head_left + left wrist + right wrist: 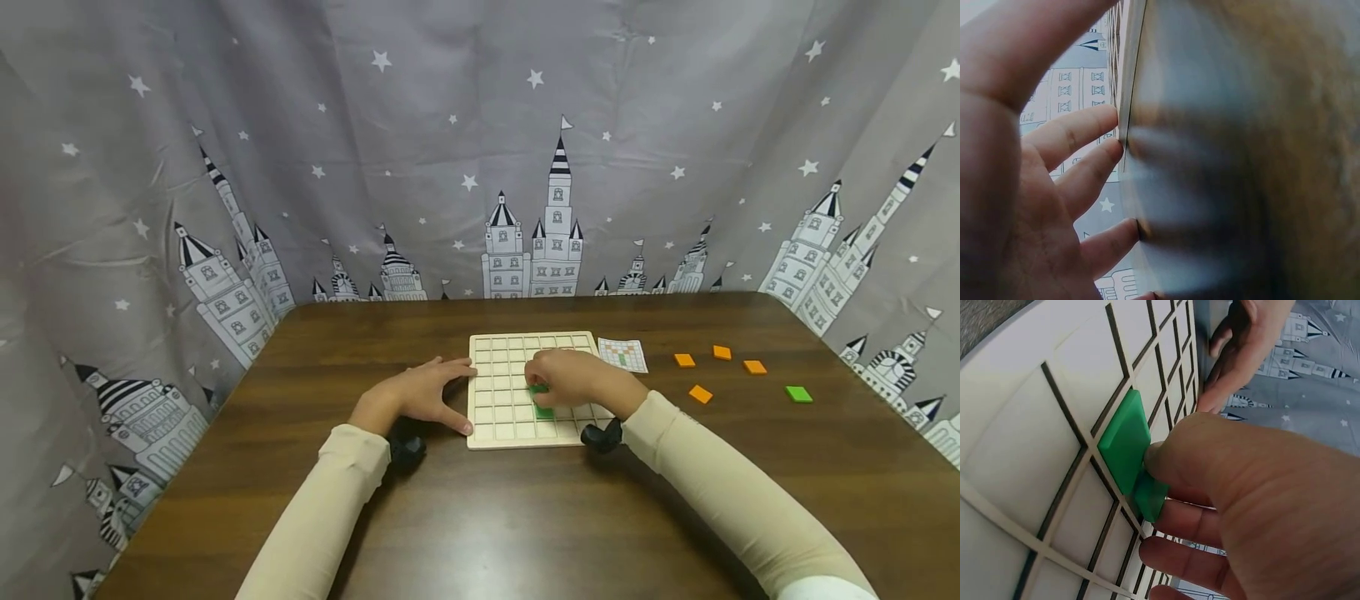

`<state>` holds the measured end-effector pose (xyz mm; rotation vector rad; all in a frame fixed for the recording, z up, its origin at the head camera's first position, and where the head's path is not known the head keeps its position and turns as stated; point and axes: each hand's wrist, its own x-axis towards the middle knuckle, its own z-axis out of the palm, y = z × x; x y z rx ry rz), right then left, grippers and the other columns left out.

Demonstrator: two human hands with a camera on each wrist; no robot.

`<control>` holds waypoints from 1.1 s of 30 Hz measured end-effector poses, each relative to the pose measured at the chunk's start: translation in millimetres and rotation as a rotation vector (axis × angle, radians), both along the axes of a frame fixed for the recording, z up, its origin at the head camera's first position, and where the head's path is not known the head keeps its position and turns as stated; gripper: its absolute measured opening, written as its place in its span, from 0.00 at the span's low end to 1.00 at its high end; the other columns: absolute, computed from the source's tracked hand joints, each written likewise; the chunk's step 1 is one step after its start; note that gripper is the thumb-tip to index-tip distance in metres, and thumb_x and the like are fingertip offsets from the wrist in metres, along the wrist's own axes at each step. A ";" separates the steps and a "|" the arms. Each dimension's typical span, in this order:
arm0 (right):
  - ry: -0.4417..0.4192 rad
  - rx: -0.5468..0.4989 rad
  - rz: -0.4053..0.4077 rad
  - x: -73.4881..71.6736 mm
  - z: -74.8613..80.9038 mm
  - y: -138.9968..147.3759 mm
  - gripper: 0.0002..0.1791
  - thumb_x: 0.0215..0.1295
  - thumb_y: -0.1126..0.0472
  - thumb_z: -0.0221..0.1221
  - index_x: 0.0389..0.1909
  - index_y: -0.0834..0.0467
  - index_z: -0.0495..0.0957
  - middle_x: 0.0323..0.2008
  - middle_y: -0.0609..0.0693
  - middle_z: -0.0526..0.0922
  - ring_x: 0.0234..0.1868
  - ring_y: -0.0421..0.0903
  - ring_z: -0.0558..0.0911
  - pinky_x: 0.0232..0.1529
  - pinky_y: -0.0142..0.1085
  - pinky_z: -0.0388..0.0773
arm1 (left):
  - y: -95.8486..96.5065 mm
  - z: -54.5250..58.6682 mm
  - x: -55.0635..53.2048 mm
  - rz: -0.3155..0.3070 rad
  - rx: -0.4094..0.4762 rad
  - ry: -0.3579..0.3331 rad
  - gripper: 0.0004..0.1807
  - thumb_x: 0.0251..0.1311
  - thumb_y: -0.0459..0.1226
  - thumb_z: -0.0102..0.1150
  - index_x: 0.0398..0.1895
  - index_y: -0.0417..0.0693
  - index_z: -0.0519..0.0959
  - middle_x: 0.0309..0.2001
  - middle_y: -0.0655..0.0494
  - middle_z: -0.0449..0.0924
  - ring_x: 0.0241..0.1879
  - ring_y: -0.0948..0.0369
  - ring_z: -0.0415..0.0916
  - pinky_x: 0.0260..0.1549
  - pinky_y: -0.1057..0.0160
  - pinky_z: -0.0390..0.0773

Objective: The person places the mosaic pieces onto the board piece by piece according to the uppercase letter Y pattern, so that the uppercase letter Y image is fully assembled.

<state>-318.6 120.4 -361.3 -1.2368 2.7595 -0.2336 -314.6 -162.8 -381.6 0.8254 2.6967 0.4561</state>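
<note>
A pale wooden grid board (504, 416) lies on the table. My left hand (423, 392) spreads its fingers along the board's left edge, thumb near the front corner; in the left wrist view, its fingertips touch down beside that edge. Over the middle of the board, my right hand (572, 377) pinches a green square tile (1150, 501) between thumb and fingers. Another green tile (1125, 440) lies on the grid right beside it. The right hand covers part of the board behind it in the head view, where a bit of orange shows.
A small printed pattern card (622, 355) lies by the board's back right corner. Farther right are several loose orange tiles (701, 394) and one green tile (798, 394). A grey curtain (420, 167) with castles and stars hangs behind the brown table (480, 517).
</note>
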 end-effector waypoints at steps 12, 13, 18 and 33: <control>-0.049 -0.047 0.025 -3.2 -4.8 6.8 0.03 0.65 0.63 0.66 0.37 0.55 0.82 0.36 0.45 0.80 0.38 0.42 0.78 0.42 0.39 0.78 | 1.0 -1.7 -1.8 -0.003 -0.002 0.000 0.56 0.46 0.63 0.75 0.77 0.51 0.65 0.79 0.52 0.54 0.75 0.34 0.42 0.62 0.22 0.48; -0.041 -0.049 0.030 -3.5 -5.0 6.9 0.02 0.65 0.63 0.66 0.37 0.55 0.83 0.36 0.45 0.80 0.38 0.42 0.78 0.43 0.38 0.78 | 0.9 -1.8 -1.7 0.000 -0.001 0.002 0.56 0.46 0.63 0.75 0.77 0.51 0.65 0.79 0.52 0.54 0.75 0.34 0.42 0.62 0.22 0.48; -0.014 -0.065 0.037 -3.8 -5.2 13.0 0.08 0.67 0.60 0.66 0.44 0.57 0.85 0.37 0.46 0.82 0.39 0.42 0.79 0.43 0.39 0.78 | 0.9 -2.3 -1.1 0.006 0.004 0.007 0.56 0.46 0.62 0.75 0.77 0.51 0.64 0.79 0.51 0.54 0.75 0.34 0.42 0.62 0.22 0.48; 0.071 -0.204 -0.273 18.9 21.1 183.1 0.14 0.64 0.63 0.68 0.47 0.65 0.83 0.36 0.49 0.83 0.38 0.48 0.81 0.39 0.47 0.79 | -2.2 -2.4 0.7 0.005 0.007 -0.003 0.55 0.47 0.63 0.74 0.77 0.52 0.64 0.79 0.53 0.52 0.76 0.34 0.41 0.61 0.21 0.46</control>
